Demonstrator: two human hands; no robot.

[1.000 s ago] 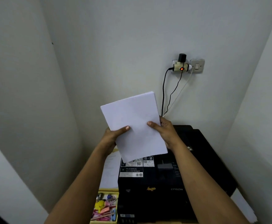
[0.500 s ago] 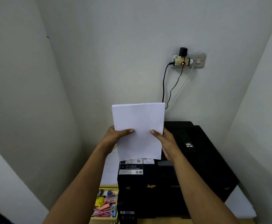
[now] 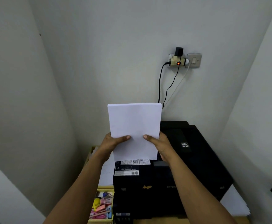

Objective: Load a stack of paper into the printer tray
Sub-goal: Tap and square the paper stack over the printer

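The left hand (image 3: 111, 143) grasps the left edge of a stack of white paper (image 3: 134, 126), with the thumb pressed flat on the front sheet and the other fingers hidden behind it. The right hand (image 3: 160, 146) grasps the right edge in the same way, its thumb on the front near the lower half. Together they hold the stack upright and almost square, in the air above the rear left part of the black printer (image 3: 172, 175); the bottom edge of the stack hangs just over the white labels (image 3: 126, 168) on the top of the printer. Whether the stack touches the printer I cannot tell.

To the left of the printer stands a yellow organizer tray (image 3: 102, 206) with small colourful stationery inside, and behind it lie some loose white sheets (image 3: 107, 172). Under the right front corner of the printer more white paper (image 3: 235, 206) sticks out. On the wall above the printer there is a socket adapter (image 3: 178, 61) with a red light, a black plug on top, and a light switch (image 3: 194, 60) just beside it. Black and white cables (image 3: 160, 84) hang from the adapter down behind the printer.
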